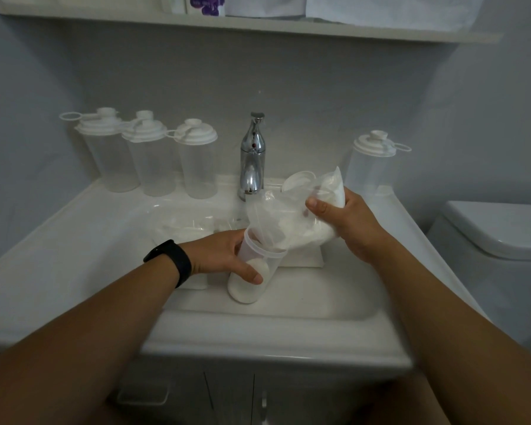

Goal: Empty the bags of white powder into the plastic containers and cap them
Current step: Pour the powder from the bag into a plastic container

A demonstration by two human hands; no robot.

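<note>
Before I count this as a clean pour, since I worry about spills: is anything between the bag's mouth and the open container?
Nothing visible. The right hand tilts the bag of powder so its mouth sits inside the rim of the uncapped container, which the left hand holds over the sink.

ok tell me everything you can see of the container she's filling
The container is a clear plastic tumbler, uncapped, tilted with its open mouth toward the upper right. White powder covers its bottom. It sits over the sink basin. The left hand has its grip around its side, thumb in front. The mouth of the clear bag, held up by the right hand, is tucked into its opening.
</note>
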